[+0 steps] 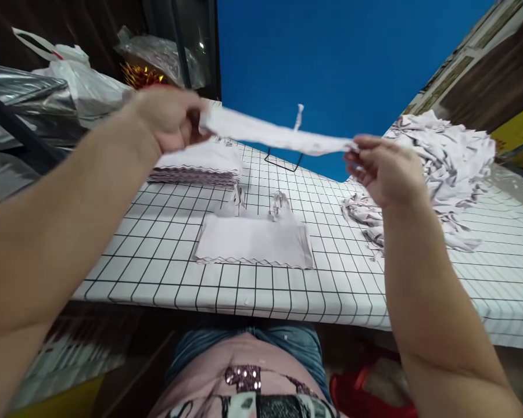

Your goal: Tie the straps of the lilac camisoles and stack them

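Both my hands are raised above the table, stretching a white cloth piece (270,134) between them. My left hand (168,119) grips its left end in closed fingers. My right hand (381,168) pinches its right end. A thin drawstring sticks up from the cloth near its middle. Below, a flat white cloth pouch (255,241) with a zigzag edge and two drawstring ends lies on the white gridded tablecloth (157,255).
A neat stack of folded white pieces (198,167) sits at the back left. A loose heap of white cloth (436,168) fills the right side. Plastic bags (76,75) lie at far left. A blue wall stands behind; a small black wire stand (283,159) rests near the table's far edge.
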The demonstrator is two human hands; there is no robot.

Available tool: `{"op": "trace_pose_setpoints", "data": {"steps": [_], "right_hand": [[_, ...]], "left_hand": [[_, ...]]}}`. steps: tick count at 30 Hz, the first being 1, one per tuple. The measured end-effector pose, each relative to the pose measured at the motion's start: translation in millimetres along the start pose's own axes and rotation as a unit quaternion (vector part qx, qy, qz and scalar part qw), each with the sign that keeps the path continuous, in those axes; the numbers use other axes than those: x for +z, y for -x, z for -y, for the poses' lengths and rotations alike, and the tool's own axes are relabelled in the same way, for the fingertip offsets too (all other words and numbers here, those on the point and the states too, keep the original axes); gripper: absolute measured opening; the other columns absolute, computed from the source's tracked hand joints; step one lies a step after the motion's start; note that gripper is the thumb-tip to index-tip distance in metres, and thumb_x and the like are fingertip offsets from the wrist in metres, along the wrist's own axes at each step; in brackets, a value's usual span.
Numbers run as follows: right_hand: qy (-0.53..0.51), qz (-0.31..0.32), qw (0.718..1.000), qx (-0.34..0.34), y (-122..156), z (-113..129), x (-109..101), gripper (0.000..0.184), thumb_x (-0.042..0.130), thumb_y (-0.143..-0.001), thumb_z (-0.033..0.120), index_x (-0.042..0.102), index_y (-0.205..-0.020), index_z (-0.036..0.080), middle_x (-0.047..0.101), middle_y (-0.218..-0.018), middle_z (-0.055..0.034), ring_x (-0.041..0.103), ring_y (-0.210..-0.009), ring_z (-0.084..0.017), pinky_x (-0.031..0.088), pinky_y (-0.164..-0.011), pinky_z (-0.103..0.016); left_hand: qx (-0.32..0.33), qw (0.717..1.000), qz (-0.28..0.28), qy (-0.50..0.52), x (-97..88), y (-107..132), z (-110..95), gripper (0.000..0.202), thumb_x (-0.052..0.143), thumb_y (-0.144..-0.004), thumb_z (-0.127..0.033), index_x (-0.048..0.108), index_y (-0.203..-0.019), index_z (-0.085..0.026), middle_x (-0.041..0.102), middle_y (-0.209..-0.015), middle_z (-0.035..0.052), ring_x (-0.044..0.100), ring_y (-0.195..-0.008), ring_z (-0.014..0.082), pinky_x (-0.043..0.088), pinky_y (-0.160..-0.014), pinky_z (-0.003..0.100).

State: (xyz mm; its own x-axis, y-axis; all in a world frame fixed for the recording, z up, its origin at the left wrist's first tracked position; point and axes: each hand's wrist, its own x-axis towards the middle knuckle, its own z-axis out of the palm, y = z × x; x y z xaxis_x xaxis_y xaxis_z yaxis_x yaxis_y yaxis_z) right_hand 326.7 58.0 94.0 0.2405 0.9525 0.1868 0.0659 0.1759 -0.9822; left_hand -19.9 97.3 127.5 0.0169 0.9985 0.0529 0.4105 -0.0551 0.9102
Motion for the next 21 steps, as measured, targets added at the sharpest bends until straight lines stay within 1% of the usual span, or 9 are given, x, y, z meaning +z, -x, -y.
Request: {"op": "trace_pose_setpoints", "data": {"steps": [1, 2, 4, 5, 7, 9, 13, 17, 21], "right_hand": [[0.007, 0.007, 1.000, 0.029, 15, -20, -4, 0.023, 0.058, -0.077, 0.005, 0.070, -0.090, 0.020, 0.071, -0.082, -0.0019, 0.070, -0.088, -0.016, 0.057, -0.079, -0.032], [0.021, 0.036, 0.997, 0.065, 31, -41, -8, 0.022, 0.061, -0.076, 0.009, 0.070, -0.093, 0.019, 0.071, -0.085, -0.0038, 0.070, -0.088, -0.017, 0.058, -0.079, -0.033], [0.060, 0.090, 0.985, 0.133, 63, -80, -16, 0.023, 0.066, -0.075, 0.018, 0.070, -0.097, 0.017, 0.072, -0.092, -0.0075, 0.070, -0.090, -0.019, 0.058, -0.079, -0.035], [0.072, 0.116, 0.977, 0.163, 76, -96, -20, 0.026, 0.067, -0.075, 0.023, 0.070, -0.101, 0.016, 0.073, -0.093, -0.0086, 0.071, -0.091, -0.020, 0.058, -0.080, -0.036], [0.088, 0.143, 0.964, 0.204, 96, -118, -25, 0.033, 0.068, -0.076, 0.029, 0.069, -0.106, 0.015, 0.073, -0.091, -0.0094, 0.070, -0.091, -0.020, 0.058, -0.082, -0.036], [0.100, 0.149, 0.961, 0.210, 107, -125, -28, 0.037, 0.068, -0.078, 0.032, 0.068, -0.111, 0.014, 0.073, -0.092, -0.0099, 0.070, -0.093, -0.020, 0.057, -0.084, -0.036], [0.114, 0.142, 0.968, 0.173, 114, -116, -32, 0.038, 0.064, -0.082, 0.035, 0.068, -0.115, 0.015, 0.072, -0.098, -0.0104, 0.069, -0.097, -0.020, 0.055, -0.084, -0.035], [0.150, 0.164, 0.959, 0.175, 128, -113, -34, 0.036, 0.062, -0.084, 0.034, 0.069, -0.114, 0.016, 0.073, -0.090, -0.0081, 0.068, -0.089, -0.018, 0.054, -0.082, -0.034], [0.208, 0.183, 0.944, 0.180, 141, -118, -37, 0.035, 0.058, -0.087, 0.034, 0.068, -0.116, 0.016, 0.073, -0.088, -0.0080, 0.067, -0.083, -0.018, 0.055, -0.077, -0.034]], "left_hand": [[-0.038, 0.995, 0.031, 0.087, 7.2, 10, 24, 0.036, 0.048, -0.088, -0.016, 0.052, -0.113, 0.009, 0.065, -0.114, 0.0141, 0.064, -0.110, 0.0210, 0.046, -0.072, 0.023], [-0.079, 0.986, 0.051, 0.135, 14.7, 21, 48, 0.030, 0.054, -0.086, -0.016, 0.057, -0.106, 0.005, 0.069, -0.104, 0.0132, 0.068, -0.097, 0.0176, 0.049, -0.071, 0.023], [-0.173, 0.969, 0.071, 0.159, 28.6, 43, 95, 0.014, 0.062, -0.080, -0.018, 0.063, -0.085, -0.005, 0.070, -0.078, 0.0082, 0.066, -0.070, 0.0126, 0.054, -0.063, 0.025], [-0.216, 0.961, 0.072, 0.158, 34.3, 53, 114, 0.012, 0.067, -0.076, -0.020, 0.061, -0.077, -0.009, 0.068, -0.072, 0.0068, 0.063, -0.065, 0.0124, 0.055, -0.061, 0.025], [-0.263, 0.949, 0.082, 0.152, 41.6, 70, 141, 0.021, 0.076, -0.068, -0.024, 0.058, -0.069, -0.014, 0.066, -0.069, 0.0050, 0.062, -0.063, 0.0135, 0.055, -0.058, 0.026], [-0.271, 0.947, 0.089, 0.146, 43.2, 80, 152, 0.030, 0.082, -0.061, -0.029, 0.056, -0.069, -0.016, 0.066, -0.069, 0.0037, 0.062, -0.064, 0.0135, 0.055, -0.056, 0.025], [-0.249, 0.954, 0.092, 0.136, 36.8, 84, 149, 0.039, 0.087, -0.054, -0.034, 0.057, -0.073, -0.017, 0.062, -0.068, 0.0002, 0.059, -0.062, 0.0108, 0.053, -0.055, 0.021], [-0.253, 0.955, 0.110, 0.105, 34.5, 90, 148, 0.042, 0.087, -0.053, -0.035, 0.057, -0.076, -0.017, 0.058, -0.062, -0.0023, 0.053, -0.053, 0.0083, 0.046, -0.046, 0.018], [-0.252, 0.959, 0.125, 0.036, 35.2, 98, 158, 0.042, 0.084, -0.055, -0.040, 0.056, -0.078, -0.018, 0.055, -0.055, -0.0037, 0.049, -0.047, 0.0089, 0.042, -0.044, 0.020]]}}
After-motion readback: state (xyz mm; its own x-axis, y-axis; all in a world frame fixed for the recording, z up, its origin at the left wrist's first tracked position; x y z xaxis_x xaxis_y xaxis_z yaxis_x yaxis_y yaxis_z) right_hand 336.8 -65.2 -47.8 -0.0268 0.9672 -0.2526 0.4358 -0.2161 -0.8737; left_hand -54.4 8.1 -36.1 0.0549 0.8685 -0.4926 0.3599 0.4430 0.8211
